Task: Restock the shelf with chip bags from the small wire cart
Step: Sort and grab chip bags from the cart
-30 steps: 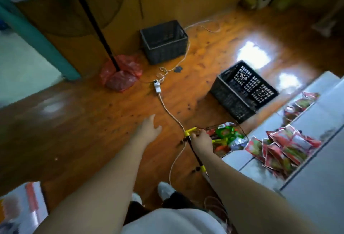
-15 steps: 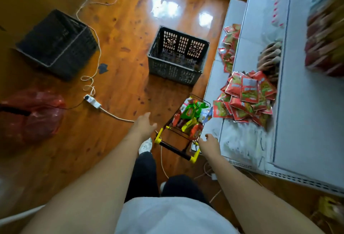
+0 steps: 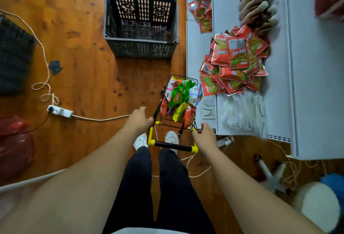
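Ahead, black crate (image 3: 140, 27), power strip (image 3: 60, 111) left, wire cart (image 3: 177, 107) beside shelf (image 3: 275, 114)

Person: both forearms bare, no sleeves visible. Black trousers (image 3: 160, 187), white sneakers (image 3: 172, 137), light grey/white top (image 3: 149, 231) at near edge. No watch/rings seen on left hand (image 3: 138, 120) or right hand (image 3: 204, 135).

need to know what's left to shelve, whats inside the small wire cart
The small wire cart holds a loose heap of chip bags: green, yellow, red-orange and white ones on top. Bags lower down are covered by these, so their count cannot be seen.
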Demonstrator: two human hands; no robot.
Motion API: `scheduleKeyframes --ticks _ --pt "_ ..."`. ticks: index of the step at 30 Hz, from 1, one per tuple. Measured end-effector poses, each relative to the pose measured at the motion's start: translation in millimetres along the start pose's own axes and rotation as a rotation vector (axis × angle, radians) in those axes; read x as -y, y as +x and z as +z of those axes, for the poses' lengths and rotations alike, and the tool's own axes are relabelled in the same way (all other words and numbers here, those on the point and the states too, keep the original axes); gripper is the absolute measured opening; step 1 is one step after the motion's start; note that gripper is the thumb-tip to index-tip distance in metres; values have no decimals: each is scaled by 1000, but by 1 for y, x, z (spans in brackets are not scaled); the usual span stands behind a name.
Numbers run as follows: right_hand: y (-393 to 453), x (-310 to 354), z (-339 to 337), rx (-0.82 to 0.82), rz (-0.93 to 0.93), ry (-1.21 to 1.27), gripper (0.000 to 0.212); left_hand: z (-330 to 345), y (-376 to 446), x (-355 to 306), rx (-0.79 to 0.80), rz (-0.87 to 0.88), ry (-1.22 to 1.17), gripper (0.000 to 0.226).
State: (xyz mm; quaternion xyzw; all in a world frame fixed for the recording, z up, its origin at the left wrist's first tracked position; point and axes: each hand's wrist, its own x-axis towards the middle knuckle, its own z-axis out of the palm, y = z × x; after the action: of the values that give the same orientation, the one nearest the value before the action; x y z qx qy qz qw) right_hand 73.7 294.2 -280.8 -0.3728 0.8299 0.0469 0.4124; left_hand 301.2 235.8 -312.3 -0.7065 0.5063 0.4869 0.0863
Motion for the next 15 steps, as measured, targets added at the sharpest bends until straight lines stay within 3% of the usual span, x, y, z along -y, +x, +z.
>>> scheduleKeyframes --ticks 8,13,15 --pt "128 -17 62 55 73 72 51 93 113 -21 85 105 57 42" --pt "205 -33 112 65 118 47 58 168 185 -25 165 153 101 51" --pt "225 -38 123 20 139 -2 48 190 202 -26 202 150 81 43"
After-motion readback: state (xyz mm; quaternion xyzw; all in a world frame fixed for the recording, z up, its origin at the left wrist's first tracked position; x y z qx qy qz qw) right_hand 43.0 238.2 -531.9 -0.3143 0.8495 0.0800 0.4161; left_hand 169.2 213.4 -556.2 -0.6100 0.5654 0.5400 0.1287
